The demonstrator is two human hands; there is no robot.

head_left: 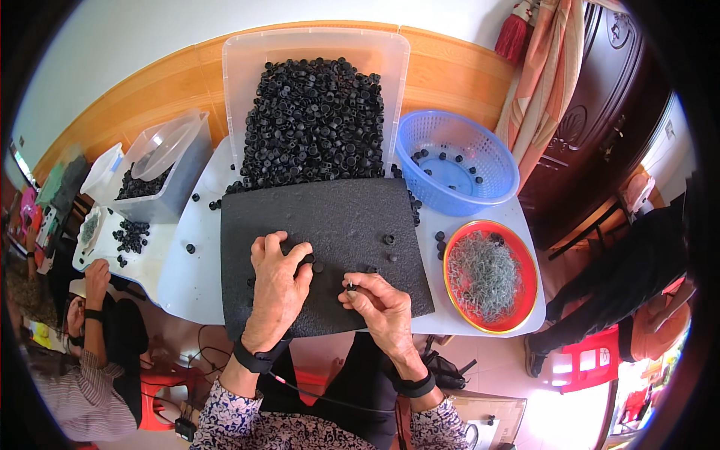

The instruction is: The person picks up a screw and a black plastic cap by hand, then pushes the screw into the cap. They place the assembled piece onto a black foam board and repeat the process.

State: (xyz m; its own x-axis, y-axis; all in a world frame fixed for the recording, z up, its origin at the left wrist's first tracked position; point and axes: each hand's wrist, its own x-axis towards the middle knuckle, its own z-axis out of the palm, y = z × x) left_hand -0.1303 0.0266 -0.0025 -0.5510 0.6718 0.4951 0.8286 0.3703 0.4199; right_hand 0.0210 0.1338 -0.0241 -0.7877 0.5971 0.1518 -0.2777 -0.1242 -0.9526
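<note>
1. The left hand (pixel 279 281) lies curled on the black mat (pixel 322 225), fingers over a black cap (pixel 306 259).
2. The right hand (pixel 375 300) pinches a small part (pixel 350 285), probably a metal pin, just above the mat.
3. Loose caps fill the clear bin (pixel 315 52) behind; a red dish (pixel 525 259) of pins sits on the counter (pixel 187 277).

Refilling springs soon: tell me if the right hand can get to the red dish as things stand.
Probably yes. The right hand rests on the black mat, pinching something small, and the red dish lies just to its right on the same table, open-topped, with nothing standing between them.
</note>
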